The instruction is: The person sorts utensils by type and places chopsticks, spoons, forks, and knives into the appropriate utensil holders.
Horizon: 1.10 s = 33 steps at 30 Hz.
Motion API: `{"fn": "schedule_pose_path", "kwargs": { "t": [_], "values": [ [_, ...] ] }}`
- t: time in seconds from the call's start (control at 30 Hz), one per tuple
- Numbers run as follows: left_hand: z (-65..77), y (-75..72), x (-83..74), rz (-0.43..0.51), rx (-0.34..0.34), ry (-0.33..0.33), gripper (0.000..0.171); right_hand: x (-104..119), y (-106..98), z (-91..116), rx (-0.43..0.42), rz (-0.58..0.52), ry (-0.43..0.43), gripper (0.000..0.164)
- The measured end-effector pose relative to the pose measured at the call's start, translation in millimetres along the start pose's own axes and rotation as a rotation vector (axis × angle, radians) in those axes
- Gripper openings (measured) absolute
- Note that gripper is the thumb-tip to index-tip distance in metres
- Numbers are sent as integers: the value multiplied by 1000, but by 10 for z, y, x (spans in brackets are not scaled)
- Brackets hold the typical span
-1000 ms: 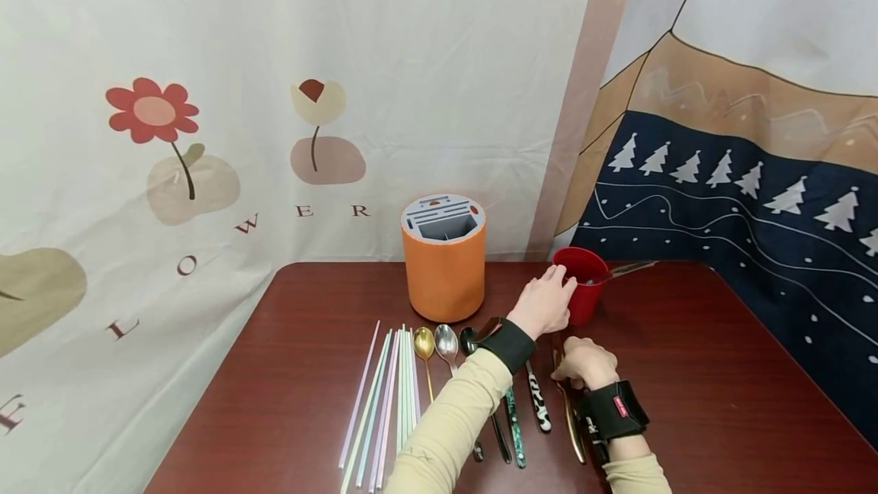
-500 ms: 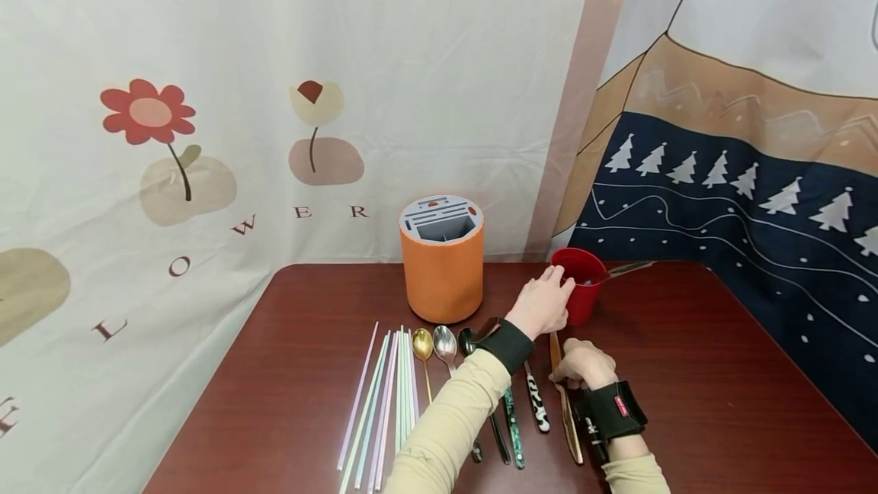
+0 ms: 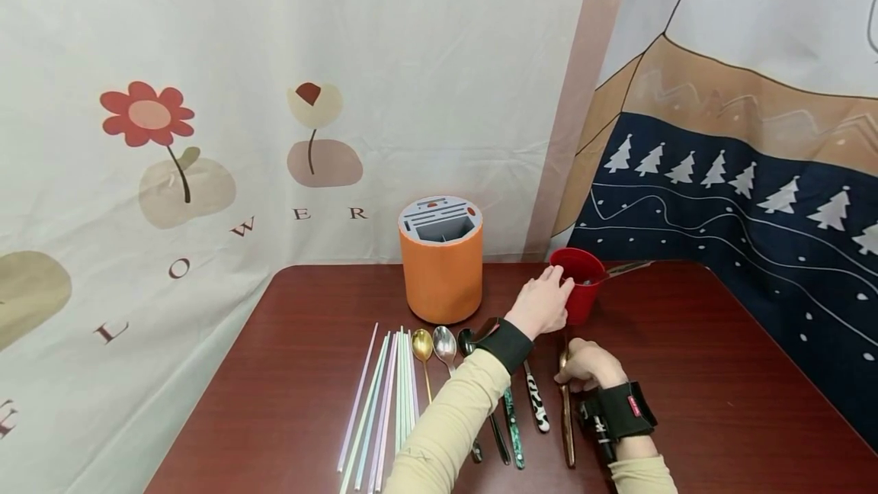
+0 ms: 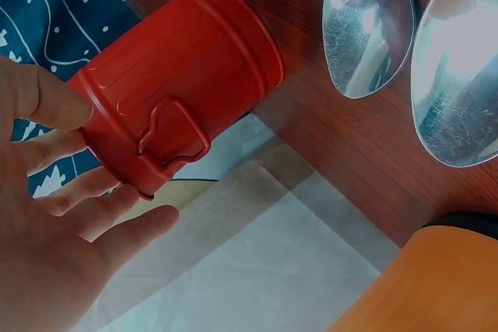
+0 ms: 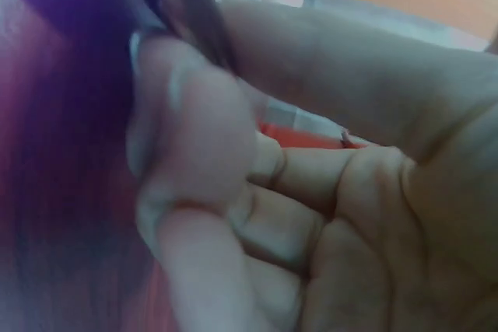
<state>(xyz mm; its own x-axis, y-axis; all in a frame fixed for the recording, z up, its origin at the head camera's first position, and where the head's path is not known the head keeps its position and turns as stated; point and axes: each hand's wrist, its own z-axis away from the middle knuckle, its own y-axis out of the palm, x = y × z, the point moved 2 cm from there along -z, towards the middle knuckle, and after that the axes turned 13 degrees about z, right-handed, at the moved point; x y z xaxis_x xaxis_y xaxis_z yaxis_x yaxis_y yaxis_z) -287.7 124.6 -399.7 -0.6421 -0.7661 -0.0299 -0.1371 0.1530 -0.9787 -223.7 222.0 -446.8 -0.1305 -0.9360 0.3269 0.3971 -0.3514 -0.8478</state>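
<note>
My left hand [image 3: 542, 305] holds the red cup [image 3: 583, 303] at its rim; in the left wrist view the thumb lies on the cup's outside and the fingers spread across its mouth. A cutlery handle [image 3: 629, 269] sticks out of the cup to the right. In front of the cup, my right hand [image 3: 591, 364] pinches a gold-coloured table knife [image 3: 568, 429] between thumb and fingers. The knife stands on edge, handle toward me, its far end close to the cup. The right wrist view shows the knife [image 5: 187, 5] blurred, with the other fingers curled below.
An orange cutlery holder [image 3: 442, 280] with a grey slotted top stands at the back. Pastel chopsticks [image 3: 384, 410], a gold spoon [image 3: 422, 345], a silver spoon [image 3: 444, 343] and several patterned handles, including a cow-print one [image 3: 537, 402], lie left of the knife. My left forearm crosses over some.
The right hand has shifted slightly right and turned the gold-coloured knife from flat onto its edge. The left hand stays at the red cup.
</note>
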Motion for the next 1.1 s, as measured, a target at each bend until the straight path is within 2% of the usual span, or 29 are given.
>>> {"fn": "schedule_pose_path", "kwargs": {
  "t": [0.27,0.57,1.1],
  "values": [
    [2,-2,-1,-11,-14,4,46,-98,-153,133,-60,-78,-51,23],
    [-2,1,0,7,-13,-4,46,-169,-291,248,-147,-81,-90,21],
    [-26,27,-12,28,11,-23,47,-153,-458,359,-317,50,-103,20]
  ]
}}
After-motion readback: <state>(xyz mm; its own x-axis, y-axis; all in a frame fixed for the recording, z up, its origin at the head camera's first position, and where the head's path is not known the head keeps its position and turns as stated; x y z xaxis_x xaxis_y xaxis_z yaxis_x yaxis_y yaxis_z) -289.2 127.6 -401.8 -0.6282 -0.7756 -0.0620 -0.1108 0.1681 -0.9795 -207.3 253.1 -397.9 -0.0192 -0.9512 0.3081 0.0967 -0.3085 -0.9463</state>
